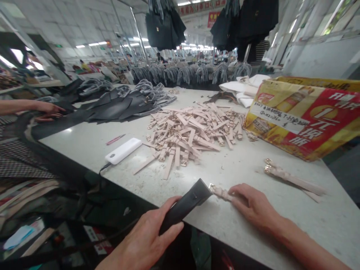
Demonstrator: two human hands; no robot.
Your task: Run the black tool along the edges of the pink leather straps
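A yellow-and-red cardboard box stands open-topped at the right of the pale table, its contents hidden. A narrow pale-pink strap with a gold-coloured buckle is near the table's front edge, one end pinched in the right hand; the left hand is wrapped around a black, flat-sided bar, its tip just beside the buckle

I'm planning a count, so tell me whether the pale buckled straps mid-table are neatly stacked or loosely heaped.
Loosely heaped: the pale buckled straps lie crisscrossed, pointing many ways.
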